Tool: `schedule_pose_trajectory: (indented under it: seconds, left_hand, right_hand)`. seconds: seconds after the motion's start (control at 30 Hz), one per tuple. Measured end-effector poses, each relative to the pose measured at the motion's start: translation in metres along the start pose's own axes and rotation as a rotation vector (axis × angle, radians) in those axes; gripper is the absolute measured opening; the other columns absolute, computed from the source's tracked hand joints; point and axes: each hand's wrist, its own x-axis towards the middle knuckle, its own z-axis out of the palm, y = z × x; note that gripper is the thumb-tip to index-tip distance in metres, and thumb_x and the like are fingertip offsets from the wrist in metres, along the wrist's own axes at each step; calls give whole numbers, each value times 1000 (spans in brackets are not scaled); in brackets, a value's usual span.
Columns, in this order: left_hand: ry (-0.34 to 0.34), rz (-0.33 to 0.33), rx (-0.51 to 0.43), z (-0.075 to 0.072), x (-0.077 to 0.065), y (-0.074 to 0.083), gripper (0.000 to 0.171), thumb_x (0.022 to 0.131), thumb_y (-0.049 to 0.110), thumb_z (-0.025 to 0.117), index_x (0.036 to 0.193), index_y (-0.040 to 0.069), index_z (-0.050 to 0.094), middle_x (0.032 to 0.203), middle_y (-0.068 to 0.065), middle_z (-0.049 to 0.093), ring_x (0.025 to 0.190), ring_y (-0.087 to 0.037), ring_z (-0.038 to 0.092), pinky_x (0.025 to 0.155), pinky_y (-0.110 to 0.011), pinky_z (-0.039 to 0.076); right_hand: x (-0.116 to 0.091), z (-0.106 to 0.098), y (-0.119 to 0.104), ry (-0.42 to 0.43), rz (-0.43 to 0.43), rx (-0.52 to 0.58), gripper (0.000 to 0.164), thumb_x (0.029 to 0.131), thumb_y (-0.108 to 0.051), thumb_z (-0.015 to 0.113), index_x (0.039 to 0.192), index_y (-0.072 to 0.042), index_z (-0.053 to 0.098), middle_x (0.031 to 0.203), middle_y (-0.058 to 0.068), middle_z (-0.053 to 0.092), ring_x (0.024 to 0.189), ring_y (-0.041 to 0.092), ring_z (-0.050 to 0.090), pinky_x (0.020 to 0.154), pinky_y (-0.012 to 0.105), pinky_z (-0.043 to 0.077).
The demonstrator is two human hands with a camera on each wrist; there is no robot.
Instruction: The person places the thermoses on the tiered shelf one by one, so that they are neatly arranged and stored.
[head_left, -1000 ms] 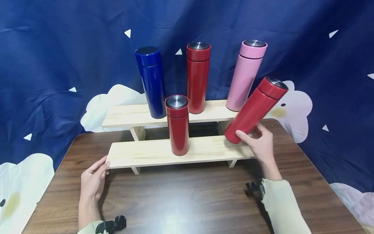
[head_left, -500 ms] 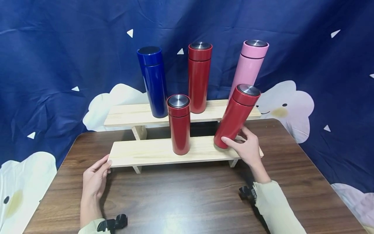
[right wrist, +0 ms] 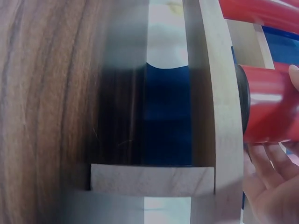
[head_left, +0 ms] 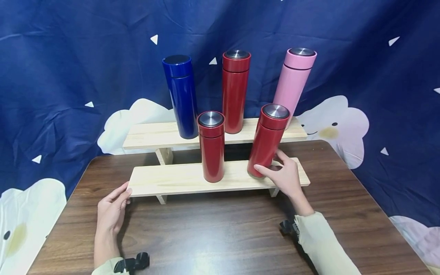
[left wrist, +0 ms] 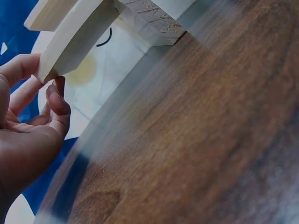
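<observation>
My right hand (head_left: 284, 175) grips a red thermos bottle (head_left: 266, 143) near its base, thumb on the near side. The bottle leans slightly right over the right half of the lower wooden shelf (head_left: 165, 179); in the right wrist view its dark base (right wrist: 244, 102) is at the board, and I cannot tell whether it rests fully. My left hand (head_left: 110, 210) pinches the left end of that shelf, fingers around the board's corner (left wrist: 49, 70) in the left wrist view. Another red thermos bottle (head_left: 212, 152) stands upright mid-shelf, left of the held one.
Behind, on the higher wooden shelf (head_left: 148, 135), stand a blue thermos bottle (head_left: 182, 103), a red one (head_left: 235, 95) and a pink one (head_left: 293, 84), partly hidden by the held bottle. Both shelves are on a brown wooden table (head_left: 206, 229), before a blue patterned curtain (head_left: 103, 46).
My right hand has brought the red thermos bottle left and down toward the lower shelf, and tipped it more upright. My left hand stays at the shelf's end.
</observation>
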Motion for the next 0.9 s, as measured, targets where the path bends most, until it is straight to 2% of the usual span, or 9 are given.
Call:
schedule_pose_trajectory:
  seconds: [0.43,0.67,0.9]
  left_hand:
    - [-6,2,-3,0,0,1,23,90,-5,74,109,7,79,105,3,76,79,-8,61,65,-20,49]
    - [-4,3,-1,0,0,1,23,90,-4,74,109,7,79,105,3,76,79,-8,61,65,-19,49]
    - [-5,7,1,1,0,1,22,90,-5,73,106,8,79,104,3,76,78,-8,61,65,-19,49]
  right_hand:
    - [-2,9,3,-45,14,-11,64,80,-21,89,137,-10,62,120,10,70,104,26,70,84,39,59]
    - [0,10,6,-52,8,-30,64,81,-25,88,137,-10,61,121,11,70,105,29,69,85,42,58]
    - [1,11,5,-50,13,-36,65,81,-21,88,138,-9,60,121,13,70,105,30,70,85,43,58]
